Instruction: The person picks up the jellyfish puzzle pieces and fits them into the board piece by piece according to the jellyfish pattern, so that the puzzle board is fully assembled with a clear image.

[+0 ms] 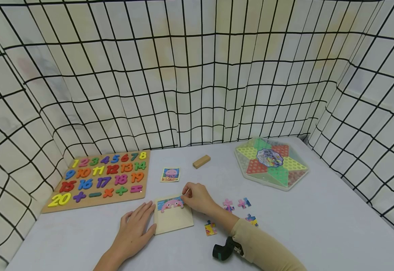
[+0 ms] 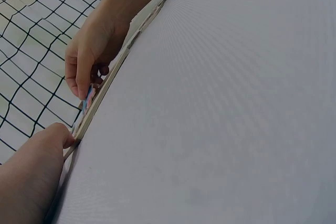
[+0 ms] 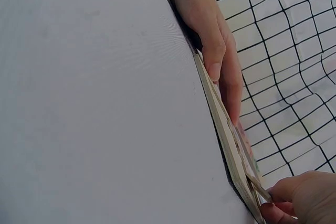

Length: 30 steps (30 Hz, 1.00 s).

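Observation:
A square wooden puzzle tray (image 1: 174, 223) lies on the white table, its top row filled with pieces showing a pink cartoon face (image 1: 172, 203) on blue. At the tray's upper right corner my right hand (image 1: 198, 198) pinches a thin puzzle piece (image 3: 259, 188), which tilts against the tray edge in the right wrist view. My left hand (image 1: 133, 230) lies with extended fingers along the tray's left side, thumb at its lower left corner. Several loose puzzle pieces, among them a yellow one (image 1: 211, 228) and a pink one (image 1: 228, 204), lie right of the tray, partly behind my right forearm.
A small picture card (image 1: 170, 174) and a wooden block (image 1: 202, 162) lie beyond the tray. At the left is a number board (image 1: 99, 203); at the right back, a hexagonal game board (image 1: 268, 180). Black-lined netting (image 1: 197, 94) surrounds the table's back and sides.

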### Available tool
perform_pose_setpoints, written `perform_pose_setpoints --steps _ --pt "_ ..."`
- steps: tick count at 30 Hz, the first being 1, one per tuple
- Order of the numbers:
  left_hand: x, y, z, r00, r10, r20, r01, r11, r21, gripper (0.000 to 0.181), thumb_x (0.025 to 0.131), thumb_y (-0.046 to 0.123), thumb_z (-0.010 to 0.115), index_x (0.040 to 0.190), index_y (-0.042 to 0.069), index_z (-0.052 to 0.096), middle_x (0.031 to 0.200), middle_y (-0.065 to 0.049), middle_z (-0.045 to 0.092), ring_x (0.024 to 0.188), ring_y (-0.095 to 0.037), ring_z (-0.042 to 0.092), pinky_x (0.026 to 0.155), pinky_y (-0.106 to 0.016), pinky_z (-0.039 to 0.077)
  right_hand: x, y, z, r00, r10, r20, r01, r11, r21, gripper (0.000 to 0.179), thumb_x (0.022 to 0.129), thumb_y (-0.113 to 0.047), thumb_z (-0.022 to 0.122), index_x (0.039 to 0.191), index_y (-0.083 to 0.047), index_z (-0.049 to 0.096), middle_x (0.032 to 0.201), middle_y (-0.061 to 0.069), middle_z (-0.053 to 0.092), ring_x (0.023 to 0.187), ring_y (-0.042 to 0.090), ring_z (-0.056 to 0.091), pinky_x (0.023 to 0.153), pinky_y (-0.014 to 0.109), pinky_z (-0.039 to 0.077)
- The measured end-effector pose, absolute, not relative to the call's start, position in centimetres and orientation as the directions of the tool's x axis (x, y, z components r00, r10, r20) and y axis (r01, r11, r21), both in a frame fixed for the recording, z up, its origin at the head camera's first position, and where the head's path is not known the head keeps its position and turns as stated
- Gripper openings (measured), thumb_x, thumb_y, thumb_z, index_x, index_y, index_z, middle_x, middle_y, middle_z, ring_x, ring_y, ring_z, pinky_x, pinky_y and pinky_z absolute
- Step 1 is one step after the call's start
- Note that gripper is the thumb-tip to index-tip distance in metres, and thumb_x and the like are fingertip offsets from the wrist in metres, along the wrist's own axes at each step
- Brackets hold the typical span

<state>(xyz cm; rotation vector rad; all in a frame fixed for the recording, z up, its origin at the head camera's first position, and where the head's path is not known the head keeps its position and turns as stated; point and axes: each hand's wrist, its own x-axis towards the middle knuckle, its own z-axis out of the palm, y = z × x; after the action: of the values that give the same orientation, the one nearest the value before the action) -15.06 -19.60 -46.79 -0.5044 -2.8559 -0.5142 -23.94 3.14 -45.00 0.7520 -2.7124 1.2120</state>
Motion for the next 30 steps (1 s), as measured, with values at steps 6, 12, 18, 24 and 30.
perform_pose_setpoints --steps 6,12,18,24,30 --pt "-15.10 -19.63 -46.79 -0.926 0.291 0.240 0.356 0.885 0.301 0.058 0.086 0.031 0.060 0.135 0.004 0.044 0.141 -0.011 0.040 0.130 -0.028 0.031 0.095 -0.055 0.016 -23.82 3.00 -44.88 -0.875 -0.402 0.269 -0.474 0.598 -0.646 0.009 0.081 -0.012 0.068 0.081 -0.010 0.059 0.062 -0.009 0.051 0.058 0.004 0.044 0.051 0.017 0.037" --pt "-15.03 -19.64 -46.84 -0.929 0.288 0.233 0.350 0.886 0.303 0.058 0.086 0.031 0.060 0.134 0.004 0.045 0.141 -0.011 0.040 0.130 -0.028 0.031 0.096 -0.055 0.016 -23.76 2.83 -45.09 -0.873 -0.407 0.268 -0.482 0.645 -0.593 0.007 0.082 -0.016 0.067 0.082 -0.012 0.061 0.061 -0.010 0.048 0.062 0.006 0.042 0.055 0.018 0.035" --pt "-14.98 -19.62 -46.86 -0.929 0.288 0.232 0.351 0.885 0.306 0.058 0.086 0.031 0.060 0.134 0.004 0.045 0.141 -0.011 0.040 0.130 -0.028 0.031 0.096 -0.055 0.016 -23.77 2.79 -45.34 -0.873 -0.412 0.262 -0.484 0.665 -0.568 0.007 0.081 -0.017 0.067 0.083 -0.012 0.062 0.058 -0.011 0.047 0.061 0.005 0.041 0.054 0.018 0.034" --pt "-15.04 -19.59 -46.76 -0.927 0.290 0.239 0.356 0.882 0.309 0.058 0.086 0.031 0.060 0.135 0.004 0.044 0.141 -0.011 0.040 0.130 -0.028 0.031 0.096 -0.055 0.016 -23.65 2.72 -45.13 -0.874 -0.418 0.249 -0.482 0.671 -0.564 0.010 0.080 -0.018 0.069 0.085 -0.011 0.063 0.058 -0.011 0.047 0.062 0.005 0.040 0.055 0.018 0.033" --pt "-15.06 -19.52 -46.61 -0.928 0.290 0.235 0.355 0.881 0.314 0.058 0.086 0.031 0.060 0.135 0.004 0.044 0.141 -0.011 0.040 0.130 -0.029 0.030 0.096 -0.055 0.015 -23.66 2.73 -45.02 -0.875 -0.418 0.242 -0.478 0.677 -0.559 0.011 0.079 -0.018 0.071 0.085 -0.012 0.064 0.059 -0.011 0.047 0.062 0.005 0.040 0.055 0.018 0.033"
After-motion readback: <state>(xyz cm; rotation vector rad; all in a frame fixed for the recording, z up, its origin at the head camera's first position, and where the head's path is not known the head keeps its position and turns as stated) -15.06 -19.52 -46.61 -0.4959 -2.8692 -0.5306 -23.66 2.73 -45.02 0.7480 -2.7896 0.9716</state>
